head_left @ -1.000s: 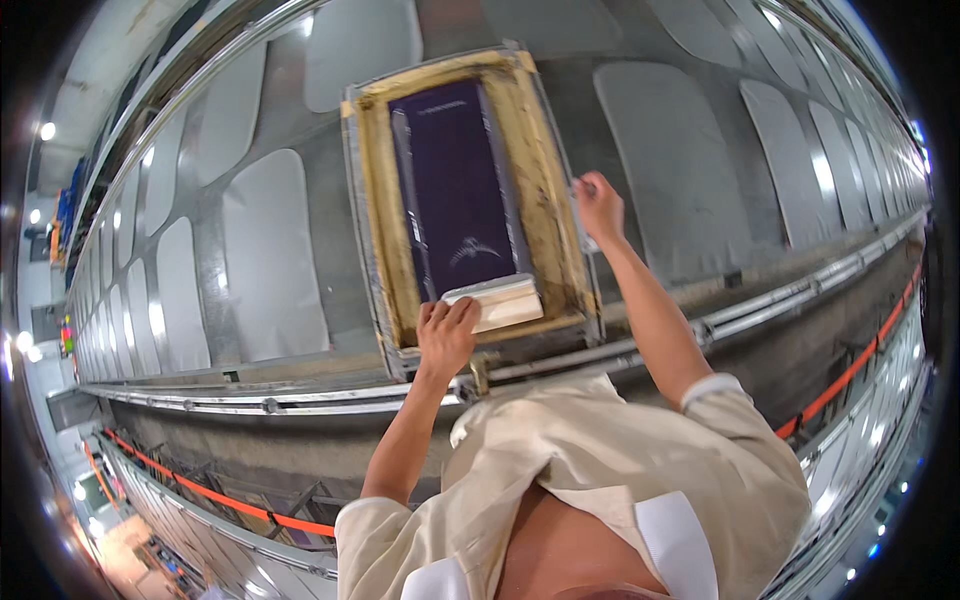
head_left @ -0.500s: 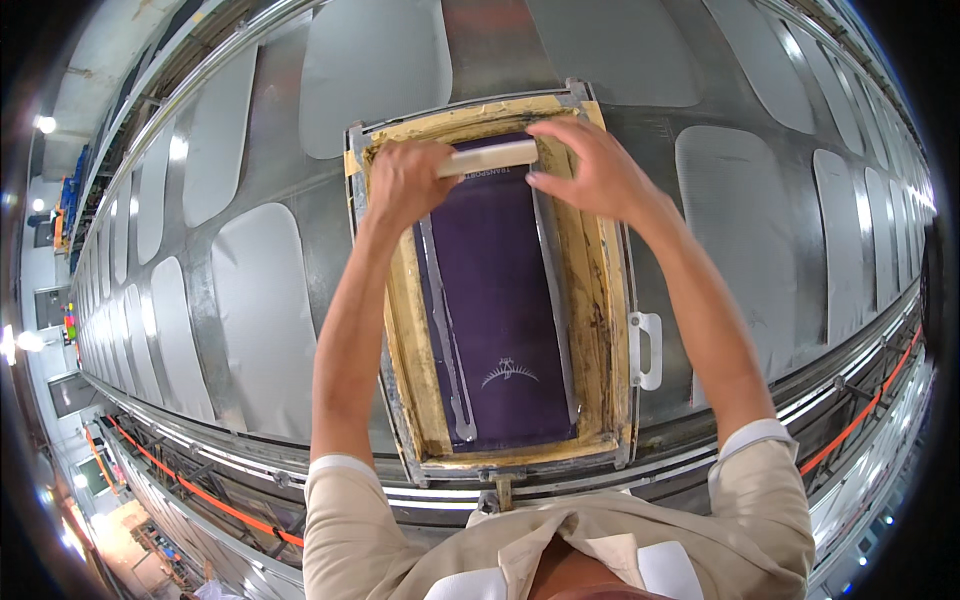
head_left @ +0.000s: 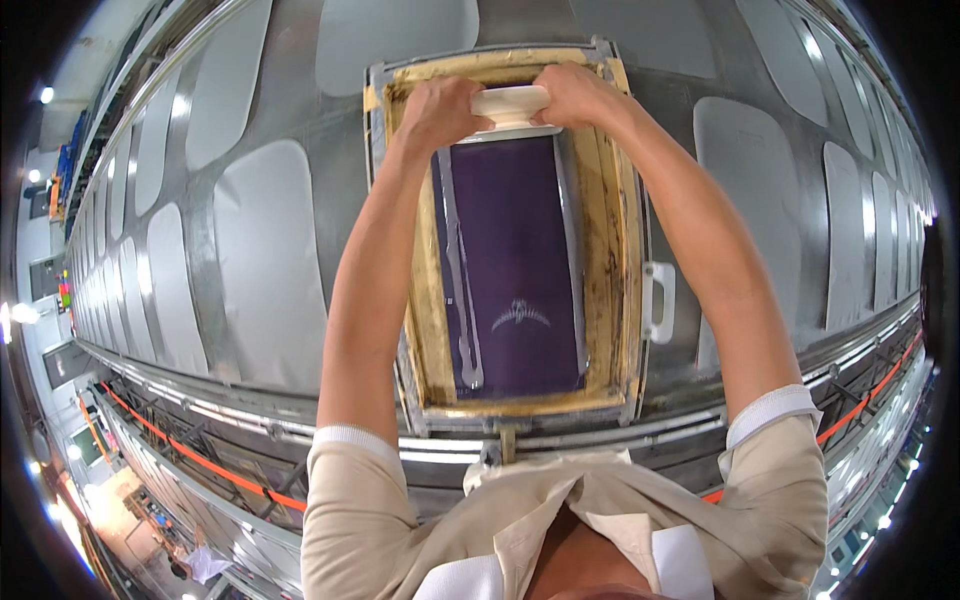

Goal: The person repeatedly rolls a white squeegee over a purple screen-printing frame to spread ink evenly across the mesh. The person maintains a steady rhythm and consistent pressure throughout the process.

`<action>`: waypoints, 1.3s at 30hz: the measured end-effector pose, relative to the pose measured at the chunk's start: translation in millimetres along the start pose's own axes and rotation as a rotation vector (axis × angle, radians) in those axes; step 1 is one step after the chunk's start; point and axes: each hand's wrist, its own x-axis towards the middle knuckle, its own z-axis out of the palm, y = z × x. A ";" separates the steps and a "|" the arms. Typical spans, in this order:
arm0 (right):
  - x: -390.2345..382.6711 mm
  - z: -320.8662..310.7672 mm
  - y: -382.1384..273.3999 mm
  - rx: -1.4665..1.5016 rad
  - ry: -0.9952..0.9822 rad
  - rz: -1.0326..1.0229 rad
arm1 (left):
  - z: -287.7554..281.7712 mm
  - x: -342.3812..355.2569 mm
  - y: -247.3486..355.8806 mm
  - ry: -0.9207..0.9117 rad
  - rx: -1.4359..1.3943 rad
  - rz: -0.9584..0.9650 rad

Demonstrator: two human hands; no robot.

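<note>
A squeegee [head_left: 512, 103] with a pale handle lies across the far end of a screen-printing frame [head_left: 620, 300]. Gripping its left end is my left hand [head_left: 443, 110], fingers wrapped round the handle. My right hand [head_left: 580, 95] is closed on the other end. The squeegee's lower edge meets the dark purple mesh [head_left: 508, 230], though my hands partly hide the frame's far end. A pale winged emblem [head_left: 520, 316] shows near the mesh's close end. Streaks of grey ink [head_left: 463, 330] run down its left side.
Grey fabric panels [head_left: 265, 250] lie in rows on the long metal table [head_left: 345, 150] around the frame. A white handle [head_left: 660, 302] sticks out from the frame's right side. Rails [head_left: 290, 428] run along the table's near edge. At lower left, another person [head_left: 200, 562] is in the distance.
My right hand, apart from the squeegee with fingers spread before, has closed on its right end. The squeegee is now level across the mesh. The whole scene sits higher in view.
</note>
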 end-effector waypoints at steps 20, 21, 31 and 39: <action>-273.3 136.4 -107.6 0.047 0.014 -0.096 | 52.6 -295.8 130.5 0.030 -0.105 0.053; -245.8 120.6 -98.2 0.052 0.040 -0.106 | 43.8 -266.5 117.8 0.058 -0.086 0.058; 15.8 -11.8 21.7 -0.065 0.116 -0.063 | -14.7 23.0 1.9 0.065 0.143 0.089; 73.9 -12.2 45.0 -0.002 0.109 -0.016 | -12.5 74.1 -29.4 0.021 0.035 -0.002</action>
